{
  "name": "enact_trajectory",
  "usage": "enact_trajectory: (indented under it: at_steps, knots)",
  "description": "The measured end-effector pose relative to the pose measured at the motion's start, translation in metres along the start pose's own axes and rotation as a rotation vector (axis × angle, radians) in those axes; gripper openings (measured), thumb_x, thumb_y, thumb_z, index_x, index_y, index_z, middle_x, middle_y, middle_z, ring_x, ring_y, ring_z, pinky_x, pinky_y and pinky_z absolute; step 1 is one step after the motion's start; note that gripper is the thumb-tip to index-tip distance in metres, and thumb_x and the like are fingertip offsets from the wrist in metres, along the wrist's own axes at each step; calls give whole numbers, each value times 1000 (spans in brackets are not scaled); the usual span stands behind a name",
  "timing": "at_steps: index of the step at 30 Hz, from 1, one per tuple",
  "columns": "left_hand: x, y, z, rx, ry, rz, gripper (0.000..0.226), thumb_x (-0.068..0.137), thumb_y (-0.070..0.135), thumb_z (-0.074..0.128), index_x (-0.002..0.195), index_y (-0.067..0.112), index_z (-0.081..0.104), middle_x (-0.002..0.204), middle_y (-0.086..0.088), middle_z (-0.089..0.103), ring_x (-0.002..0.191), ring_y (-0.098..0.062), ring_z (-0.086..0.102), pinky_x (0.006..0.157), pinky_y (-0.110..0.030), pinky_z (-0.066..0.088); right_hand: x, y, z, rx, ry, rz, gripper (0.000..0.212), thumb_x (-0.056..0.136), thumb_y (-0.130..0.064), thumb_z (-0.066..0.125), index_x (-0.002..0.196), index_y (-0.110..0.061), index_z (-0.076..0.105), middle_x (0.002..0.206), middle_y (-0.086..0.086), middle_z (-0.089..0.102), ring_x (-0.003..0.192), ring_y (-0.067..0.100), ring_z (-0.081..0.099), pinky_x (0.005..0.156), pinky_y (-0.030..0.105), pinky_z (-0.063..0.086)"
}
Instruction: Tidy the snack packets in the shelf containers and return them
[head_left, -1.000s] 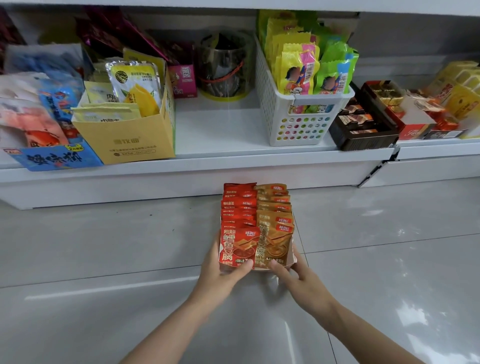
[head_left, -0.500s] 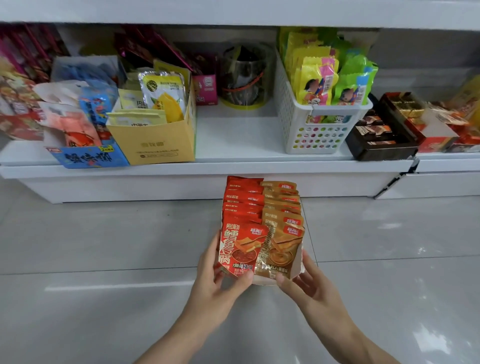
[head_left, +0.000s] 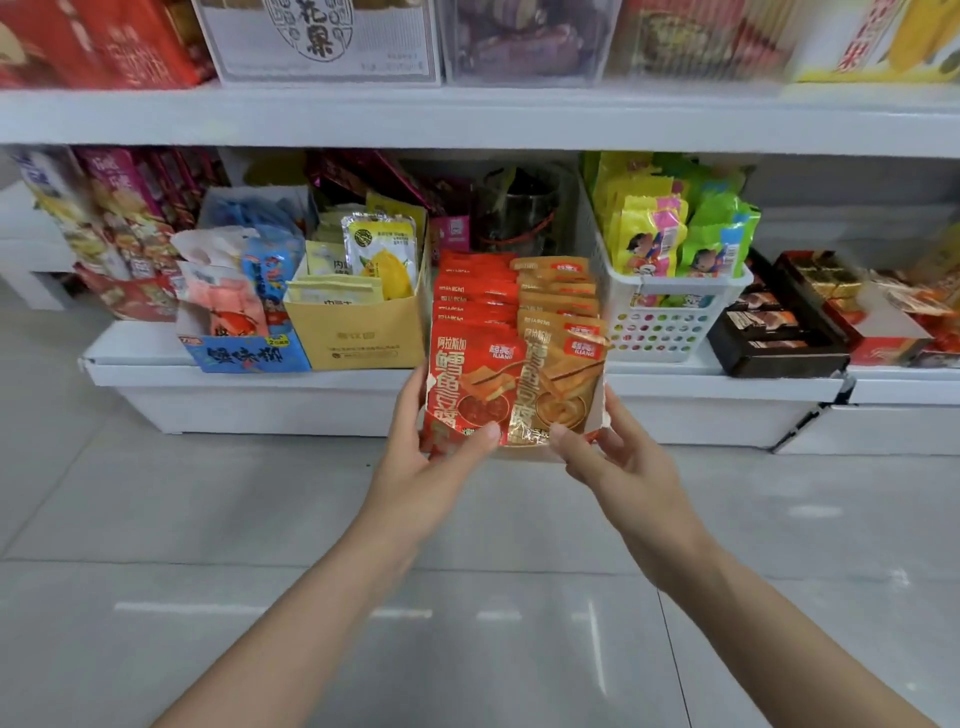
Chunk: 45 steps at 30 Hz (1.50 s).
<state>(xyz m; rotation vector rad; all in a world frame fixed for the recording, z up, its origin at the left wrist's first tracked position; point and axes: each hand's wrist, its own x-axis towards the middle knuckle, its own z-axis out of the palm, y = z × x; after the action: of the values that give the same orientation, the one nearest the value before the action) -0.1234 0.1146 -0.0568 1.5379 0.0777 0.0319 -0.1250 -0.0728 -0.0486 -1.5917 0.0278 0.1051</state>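
Both hands, left hand (head_left: 426, 457) and right hand (head_left: 618, 462), pinch the near corners of the snack container (head_left: 519, 358), raised before the shelf (head_left: 249, 374) gap right of the yellow box (head_left: 358, 332); best kept level and slid straight in

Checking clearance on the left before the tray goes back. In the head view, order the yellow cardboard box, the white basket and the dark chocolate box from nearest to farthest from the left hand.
1. Yellow cardboard box: on the shelf just above and left of the left hand.
2. White basket: to the right, past the held snack tray.
3. Dark chocolate box: farthest right.
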Motion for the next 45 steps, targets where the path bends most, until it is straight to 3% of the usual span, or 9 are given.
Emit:
enact_trajectory:
  at_steps: [8,12,16,20,26,32,37,39,45]
  knots:
    - [62,7,15,79,74,-54,81,78,60,69,147,44,31,131,19,60,121,-3,57,104,-36,47,64,-6,12,-166,189,15,42,86,-63,59,123,-42,59,104,-22,71,103,-2,64,87,22,50]
    - [49,4,25,259,249,35,60,91,42,65,144,35,37,133,16,51,130,-5,45,100,-29,46,50,10,19,-441,321,-98,43,87,-54,64,126,-44,50,109,-21,56,103,0,56,83,18,48]
    - [21,-12,38,389,186,152,89,93,24,65,156,36,3,159,17,14,146,6,8,92,9,23,48,21,22,-420,359,-137,45,87,-38,72,119,-54,43,97,-12,55,76,3,60,66,7,45]
    - [38,-15,37,480,78,127,102,95,14,62,151,32,-21,160,18,-25,133,21,-19,76,17,12,67,20,29,-375,329,-158,25,93,-29,68,110,-42,55,87,-14,67,79,-2,64,61,6,44]
    - [86,-9,28,519,18,56,101,96,11,59,152,31,-23,162,15,-22,150,-3,-4,69,16,16,104,15,28,-420,238,-120,35,95,-24,64,123,-38,47,101,-15,66,89,5,63,65,9,45]
    - [74,-11,35,574,-2,59,105,95,14,63,147,42,-24,159,17,-28,140,8,-13,84,14,12,89,17,-3,-433,208,-57,46,95,-29,64,129,-50,42,115,-21,59,90,-16,58,61,4,46]
    - [65,9,79,521,-340,-130,94,98,17,55,152,41,-18,160,20,-18,141,10,9,78,11,19,72,-1,-72,-324,419,42,64,93,-22,67,150,-24,37,142,-13,49,124,6,54,96,21,47]
    - [75,23,102,470,-411,-248,91,96,16,51,154,43,-13,161,15,7,110,12,45,64,4,35,79,-15,-87,-287,356,69,64,97,-15,61,152,-28,33,144,-16,48,135,10,46,105,29,41]
    - [102,47,136,430,-443,-312,87,93,8,49,154,47,0,143,17,36,76,12,36,45,-3,37,93,-29,-98,-358,237,199,64,101,-16,53,156,-27,23,149,-8,48,140,10,42,112,33,38]
